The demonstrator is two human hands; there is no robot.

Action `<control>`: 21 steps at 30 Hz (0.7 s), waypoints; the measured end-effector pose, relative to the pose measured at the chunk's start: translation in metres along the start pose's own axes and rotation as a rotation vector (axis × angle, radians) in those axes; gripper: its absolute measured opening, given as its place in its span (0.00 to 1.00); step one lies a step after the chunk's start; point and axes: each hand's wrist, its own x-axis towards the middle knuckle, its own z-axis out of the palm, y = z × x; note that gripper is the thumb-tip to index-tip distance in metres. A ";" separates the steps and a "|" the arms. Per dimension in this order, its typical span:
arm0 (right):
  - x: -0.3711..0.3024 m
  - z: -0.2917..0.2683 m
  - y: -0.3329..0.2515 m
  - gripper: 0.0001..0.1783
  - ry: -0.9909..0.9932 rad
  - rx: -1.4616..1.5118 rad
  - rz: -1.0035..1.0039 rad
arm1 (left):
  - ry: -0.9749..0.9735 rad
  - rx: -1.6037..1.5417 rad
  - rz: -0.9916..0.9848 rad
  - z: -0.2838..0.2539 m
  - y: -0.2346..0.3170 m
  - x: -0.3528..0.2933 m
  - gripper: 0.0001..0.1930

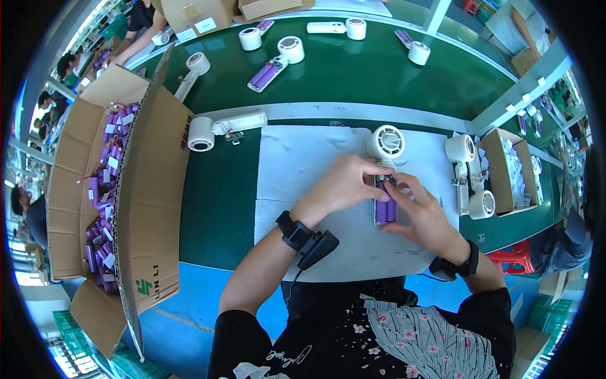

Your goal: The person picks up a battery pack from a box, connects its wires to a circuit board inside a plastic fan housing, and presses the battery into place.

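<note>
In front of me a white handheld fan (386,142) lies on a pale sheet (290,183), its round head pointing away. The handle is uncovered and shows two purple battery cells (386,211) side by side, with a small circuit board above them. My left hand (347,183) pinches the handle at the neck from the left, thumb on the board end. From the right, my right hand (426,218) grips the same handle, forefinger at the top of the cells and thumb near the lower end. My fingers hide part of the board.
A tall cardboard box (154,208) of purple battery packs (104,196) stands left. More fans lie right (470,183), upper left (202,134) and on the green belt (353,69) beyond a pale rail (353,112). A small carton (517,170) holds white pieces. Other people work nearby.
</note>
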 end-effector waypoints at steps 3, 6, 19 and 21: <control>0.010 0.001 -0.001 0.42 0.011 -0.021 -0.016 | 0.092 0.025 0.112 0.002 -0.009 0.000 0.25; 0.022 -0.002 0.011 0.40 0.028 -0.018 -0.006 | 0.245 0.071 0.280 0.001 -0.015 0.004 0.25; 0.072 0.020 0.072 0.17 0.224 0.037 -0.101 | 0.852 0.445 0.075 -0.076 -0.032 0.006 0.27; 0.073 0.020 0.072 0.15 0.236 0.097 -0.052 | 0.893 0.614 -0.012 -0.116 -0.028 0.004 0.30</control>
